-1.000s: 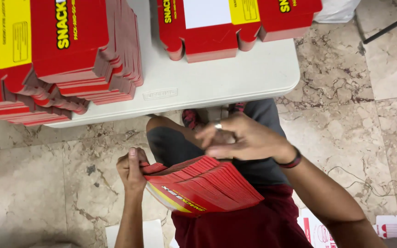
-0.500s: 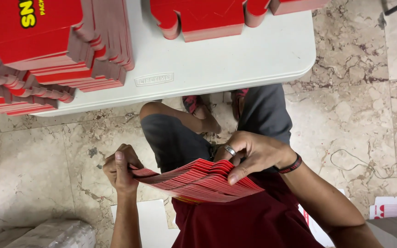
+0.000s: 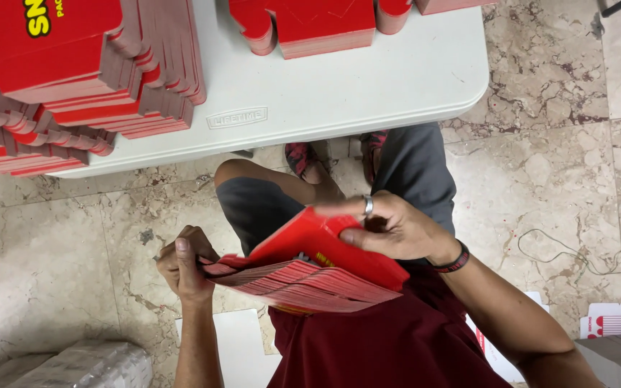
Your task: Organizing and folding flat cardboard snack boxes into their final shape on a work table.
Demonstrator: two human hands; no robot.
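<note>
**A:** From the head camera, what surrounds the hands?

**B:** A white tabletop (image 3: 339,93) spans the top of the view. At its left edge sit tall piles of flattened red cartons (image 3: 73,79), fanned out, with yellow lettering and a yellow panel at the far left. Near the back edge lies another red carton pile (image 3: 310,25). Below, marbled floor tiles (image 3: 555,144), a plastic-wrapped bundle (image 3: 80,363) at the lower left, and a white-and-red flat carton (image 3: 619,320) on the floor at the right.

**B:** The person's knees sit between tabletop and hands.

**A:** And the hands?

**B:** The left hand (image 3: 185,262) has its grip clamped on the left end of a stack of flat red cartons (image 3: 303,284) over the lap. The right hand (image 3: 389,226), wearing a ring and a dark wristband, pinches the top carton (image 3: 318,237), lifted at an angle off the stack.
</note>
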